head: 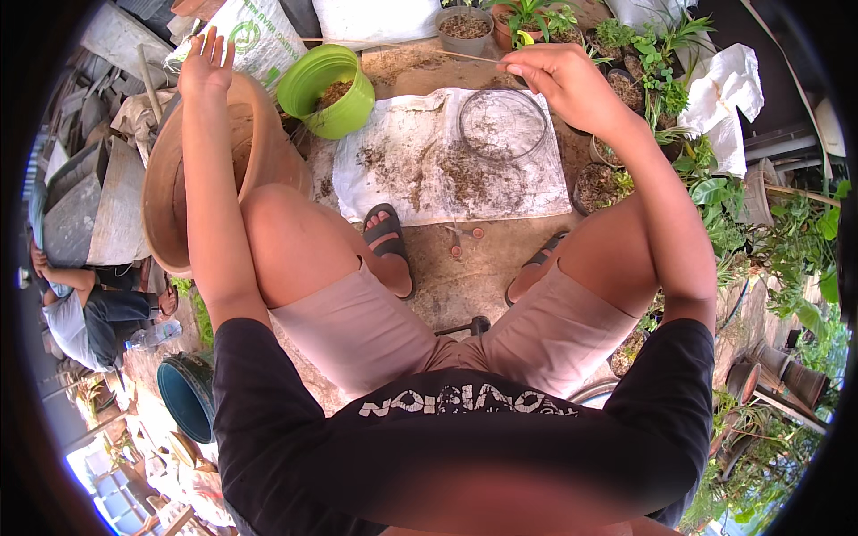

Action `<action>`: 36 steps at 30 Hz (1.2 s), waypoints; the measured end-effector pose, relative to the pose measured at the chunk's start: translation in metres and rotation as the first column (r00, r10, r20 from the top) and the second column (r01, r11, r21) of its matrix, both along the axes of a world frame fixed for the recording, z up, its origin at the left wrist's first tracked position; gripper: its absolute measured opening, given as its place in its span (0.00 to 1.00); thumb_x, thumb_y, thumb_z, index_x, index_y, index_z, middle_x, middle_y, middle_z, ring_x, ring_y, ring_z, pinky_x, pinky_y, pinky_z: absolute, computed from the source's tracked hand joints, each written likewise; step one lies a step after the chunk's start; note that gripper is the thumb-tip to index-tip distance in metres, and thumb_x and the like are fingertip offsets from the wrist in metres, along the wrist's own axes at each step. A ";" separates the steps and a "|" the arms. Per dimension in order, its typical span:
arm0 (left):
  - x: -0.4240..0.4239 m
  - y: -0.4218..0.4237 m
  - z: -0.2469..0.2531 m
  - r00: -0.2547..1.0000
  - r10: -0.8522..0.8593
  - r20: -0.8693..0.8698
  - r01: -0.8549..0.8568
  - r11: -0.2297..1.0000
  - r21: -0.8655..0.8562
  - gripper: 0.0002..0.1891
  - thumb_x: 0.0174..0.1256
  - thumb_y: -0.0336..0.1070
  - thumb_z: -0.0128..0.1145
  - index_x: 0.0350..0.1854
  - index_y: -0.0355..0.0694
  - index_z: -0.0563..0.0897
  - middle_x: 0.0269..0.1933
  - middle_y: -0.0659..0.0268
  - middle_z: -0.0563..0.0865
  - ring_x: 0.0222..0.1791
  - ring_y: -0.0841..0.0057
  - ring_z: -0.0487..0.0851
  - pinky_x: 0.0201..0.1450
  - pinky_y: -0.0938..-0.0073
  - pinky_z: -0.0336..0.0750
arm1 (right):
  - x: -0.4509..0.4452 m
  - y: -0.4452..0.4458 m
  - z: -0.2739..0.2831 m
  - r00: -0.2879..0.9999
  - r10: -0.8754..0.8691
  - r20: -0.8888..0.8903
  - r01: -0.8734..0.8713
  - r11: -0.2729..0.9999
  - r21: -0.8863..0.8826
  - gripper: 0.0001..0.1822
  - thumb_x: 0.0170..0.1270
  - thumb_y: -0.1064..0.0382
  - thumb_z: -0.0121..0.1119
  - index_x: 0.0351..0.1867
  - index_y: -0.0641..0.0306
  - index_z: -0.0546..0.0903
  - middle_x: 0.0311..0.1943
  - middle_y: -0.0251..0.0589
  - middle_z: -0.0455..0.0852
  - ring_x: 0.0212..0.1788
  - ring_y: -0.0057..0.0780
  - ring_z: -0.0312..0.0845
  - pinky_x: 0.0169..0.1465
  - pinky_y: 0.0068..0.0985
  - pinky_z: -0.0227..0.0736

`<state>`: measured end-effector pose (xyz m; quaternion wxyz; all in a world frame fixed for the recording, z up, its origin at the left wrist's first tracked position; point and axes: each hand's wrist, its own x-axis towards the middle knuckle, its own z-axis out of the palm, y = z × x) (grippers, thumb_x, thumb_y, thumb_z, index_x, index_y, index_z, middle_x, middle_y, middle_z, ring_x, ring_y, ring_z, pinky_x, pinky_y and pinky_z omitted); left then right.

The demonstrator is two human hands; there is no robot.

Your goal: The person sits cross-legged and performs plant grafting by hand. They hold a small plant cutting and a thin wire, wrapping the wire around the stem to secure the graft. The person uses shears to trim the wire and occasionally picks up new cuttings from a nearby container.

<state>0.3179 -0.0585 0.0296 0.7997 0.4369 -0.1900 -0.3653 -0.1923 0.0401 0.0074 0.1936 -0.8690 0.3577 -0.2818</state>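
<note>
My right hand (pixel 570 80) pinches one end of a thin, light brown stick or cord (pixel 409 47) between thumb and fingers. It stretches leftward above the ground, past the green pot, toward a printed white sack. My left hand (pixel 206 70) is raised over a large clay pot (pixel 268 127), palm showing and fingers apart, with nothing visible in it. Between the hands stands a lime-green plastic pot (pixel 328 90) with some soil inside. A soil-stained white sack (pixel 395 161) lies flat before me, and a coil of dark wire (pixel 503 125) rests on it.
Scissors (pixel 459 240) with orange-ringed handles lie between my sandalled feet. Potted plants (pixel 603 184) line the right side. Full sacks (pixel 375 23) stand at the back, beside a grey pot (pixel 464 30). At far left a person (pixel 87 308) sits near a plastic bottle (pixel 154 333).
</note>
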 end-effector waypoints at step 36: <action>-0.229 0.073 0.015 -0.364 -0.131 0.922 0.514 0.797 0.316 0.10 0.72 0.37 0.58 0.44 0.36 0.86 0.30 0.58 0.86 0.27 0.71 0.81 0.36 0.70 0.75 | -0.036 -0.067 -0.049 0.985 -0.037 -0.168 -0.010 0.963 -0.268 0.10 0.66 0.68 0.60 0.47 0.62 0.84 0.34 0.45 0.86 0.42 0.47 0.83 0.48 0.40 0.76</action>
